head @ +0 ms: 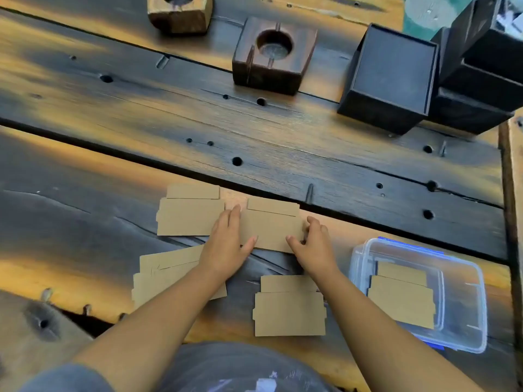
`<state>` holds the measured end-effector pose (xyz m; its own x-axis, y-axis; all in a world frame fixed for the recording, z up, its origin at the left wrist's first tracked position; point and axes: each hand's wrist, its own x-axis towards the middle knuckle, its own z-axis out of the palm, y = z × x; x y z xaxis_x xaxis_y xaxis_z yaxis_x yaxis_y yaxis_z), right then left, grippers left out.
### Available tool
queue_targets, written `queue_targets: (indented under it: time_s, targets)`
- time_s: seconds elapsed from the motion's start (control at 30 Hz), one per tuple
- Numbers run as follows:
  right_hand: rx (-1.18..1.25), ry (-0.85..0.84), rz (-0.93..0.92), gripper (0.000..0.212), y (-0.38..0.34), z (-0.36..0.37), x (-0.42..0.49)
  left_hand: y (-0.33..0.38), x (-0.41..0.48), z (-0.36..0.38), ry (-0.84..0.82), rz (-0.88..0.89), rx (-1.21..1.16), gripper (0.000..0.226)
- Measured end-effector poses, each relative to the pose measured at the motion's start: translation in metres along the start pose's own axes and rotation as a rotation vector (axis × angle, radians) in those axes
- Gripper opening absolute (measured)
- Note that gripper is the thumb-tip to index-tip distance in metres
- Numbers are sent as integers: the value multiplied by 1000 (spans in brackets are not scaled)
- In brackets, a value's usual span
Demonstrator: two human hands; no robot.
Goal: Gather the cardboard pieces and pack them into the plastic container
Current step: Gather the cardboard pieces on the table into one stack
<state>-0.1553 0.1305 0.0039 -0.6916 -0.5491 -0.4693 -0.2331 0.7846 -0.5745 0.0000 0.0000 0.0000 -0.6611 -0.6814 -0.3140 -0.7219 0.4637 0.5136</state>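
Observation:
Several flat brown cardboard pieces lie on the dark wooden table (254, 142). My left hand (227, 244) and my right hand (314, 244) grip the two ends of the middle cardboard piece (271, 227), which lies flat on the wood. Another piece (189, 213) rests to its left. A third (169, 275) lies partly under my left forearm, and one more (290, 309) sits near the front between my arms. The clear plastic container (464, 281) with blue clips stands at the right with a cardboard piece (402, 295) lying inside.
Two wooden blocks with round hollows (273, 56) (179, 12) stand at the back. Black boxes (393, 77) are stacked at the back right. The table's right edge runs just beyond the container. A gap in the planks (85, 321) opens at the front left.

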Motion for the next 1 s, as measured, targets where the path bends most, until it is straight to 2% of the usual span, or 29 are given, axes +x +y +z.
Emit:
queue_targets:
  time_s: [0.3, 0.53, 0.7, 0.83, 1.0]
  targets:
    - [44, -9, 64, 46, -1, -1, 18, 13, 17, 3, -5, -84, 20, 71]
    - [132, -8, 126, 53, 2, 2, 33, 21, 24, 8, -62, -172, 25, 72]
    - [182, -12, 163, 45, 4, 5, 39, 25, 33, 10, -102, -268, -30, 67]
    - [229, -6, 240, 37, 5, 4, 43, 28, 41, 11, -120, -367, -107, 55]
    - [223, 11, 252, 28, 8, -1, 42, 27, 42, 12, -155, -355, -118, 37]
